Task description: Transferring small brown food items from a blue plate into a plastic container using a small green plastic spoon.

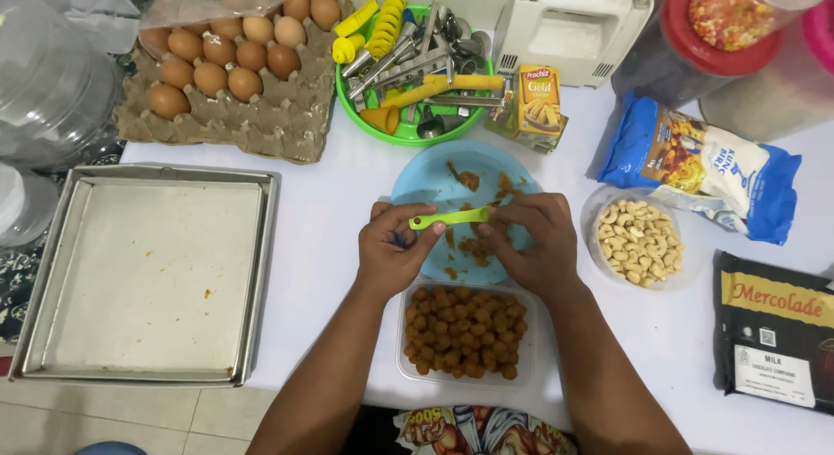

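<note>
A small yellow-and-red box (539, 99) stands at the back of the tabletop (347, 212), just right of a green basket, touching a greenish carton (512, 123) lying beneath it. To the right lies a blue-and-white bag (704, 168) — crumpled, pictured with nuts, well apart from the box. At the right edge sits a flat black packet (776, 332) with gold lettering and 1 white label (775, 376) on its lower part. At the bottom edge, a bright cartoon-printed wrapper (482, 431) shows partly.
</note>
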